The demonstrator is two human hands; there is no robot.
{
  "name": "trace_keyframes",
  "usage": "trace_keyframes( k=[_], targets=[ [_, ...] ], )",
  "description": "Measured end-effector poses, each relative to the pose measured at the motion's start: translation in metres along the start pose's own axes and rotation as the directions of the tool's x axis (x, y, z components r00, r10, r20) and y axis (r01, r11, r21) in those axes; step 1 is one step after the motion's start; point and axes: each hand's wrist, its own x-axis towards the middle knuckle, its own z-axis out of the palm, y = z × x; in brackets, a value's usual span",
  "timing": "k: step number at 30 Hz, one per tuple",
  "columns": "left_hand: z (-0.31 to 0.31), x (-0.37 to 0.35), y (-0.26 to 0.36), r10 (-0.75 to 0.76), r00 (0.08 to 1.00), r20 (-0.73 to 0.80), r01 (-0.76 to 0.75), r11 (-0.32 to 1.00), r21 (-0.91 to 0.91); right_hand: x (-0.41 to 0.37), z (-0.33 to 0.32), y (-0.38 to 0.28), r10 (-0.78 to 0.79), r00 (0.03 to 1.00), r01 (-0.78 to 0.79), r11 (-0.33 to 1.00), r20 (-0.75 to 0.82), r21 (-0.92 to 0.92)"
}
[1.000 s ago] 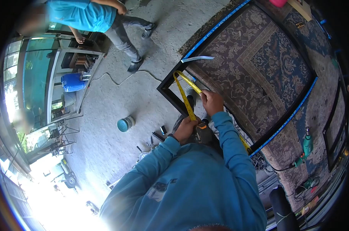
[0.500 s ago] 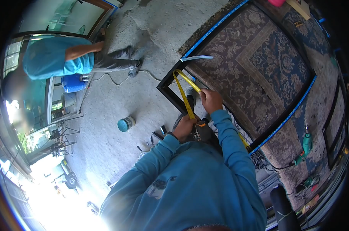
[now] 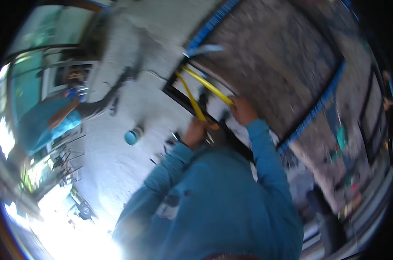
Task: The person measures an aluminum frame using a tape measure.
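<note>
The view is blurred by motion. My left hand (image 3: 195,132) grips the body of a tape measure, whose yellow tape (image 3: 192,99) runs up to the corner of a black rectangular frame (image 3: 172,93) and loops back. My right hand (image 3: 243,110) pinches the returning length of the tape above the frame's near rail. The frame lies on a patterned carpet (image 3: 274,65) with blue tape (image 3: 207,28) along its edges. Both my arms are in blue sleeves.
A person in a blue shirt (image 3: 45,121) bends over at the left by glass doors. A teal can (image 3: 133,135) stands on the concrete floor, with small tools beside it. A green drill (image 3: 341,136) lies on the carpet at right.
The camera has swung, blurring everything. Both hands have shifted slightly with the tape still held. The person at left has moved further down and left, bending lower.
</note>
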Motion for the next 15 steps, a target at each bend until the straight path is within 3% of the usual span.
trace_keyframes(
  k=[2, 3, 4, 5, 6, 8, 10, 11, 14, 15],
  targets=[
    [0.0, -0.01, 0.014, -0.08, 0.996, 0.05, 0.087, 0.983, -0.161, -0.031, -0.073, -0.01, 0.232, 0.936, -0.234, 0.972, 0.264, -0.024],
    [0.001, -0.018, 0.029, -0.136, 0.984, 0.114, 0.159, 0.961, -0.226, -0.054, -0.088, 0.01, 0.237, 0.942, -0.235, 0.971, 0.236, -0.035],
    [-0.01, -0.014, 0.029, -0.189, 0.926, 0.326, 0.292, 0.908, -0.3, -0.069, -0.106, 0.03, 0.214, 0.956, -0.207, 0.977, 0.203, -0.055],
    [-0.012, -0.009, 0.024, -0.039, 0.975, 0.22, 0.068, 0.99, -0.126, -0.078, -0.129, 0.043, 0.256, 0.927, -0.231, 0.966, 0.274, -0.119],
    [-0.011, -0.011, 0.021, 0.152, 0.981, 0.124, -0.162, 0.984, 0.077, -0.085, -0.148, 0.051, 0.28, 0.897, -0.235, 0.958, 0.341, -0.167],
    [-0.013, -0.017, 0.034, 0.088, 0.989, 0.121, -0.104, 0.986, 0.131, -0.101, -0.153, 0.065, 0.278, 0.827, -0.179, 0.954, 0.489, -0.241],
    [-0.016, -0.014, 0.031, -0.056, 0.995, 0.077, 0.06, 0.997, -0.05, -0.111, -0.138, 0.075, 0.22, 0.756, -0.05, 0.959, 0.616, -0.28],
    [-0.019, -0.017, 0.03, -0.134, 0.989, 0.066, 0.142, 0.98, -0.142, -0.117, -0.132, 0.074, 0.262, 0.719, -0.062, 0.947, 0.643, -0.316],
    [-0.018, -0.019, 0.032, -0.187, 0.98, 0.074, 0.2, 0.947, -0.253, -0.129, -0.118, 0.078, 0.31, 0.671, 0.151, 0.833, 0.674, -0.533],
    [-0.019, -0.02, 0.033, -0.204, 0.976, 0.078, 0.218, 0.931, -0.292, -0.13, -0.116, 0.081, 0.333, 0.637, 0.147, 0.833, 0.695, -0.534]
  ],
)
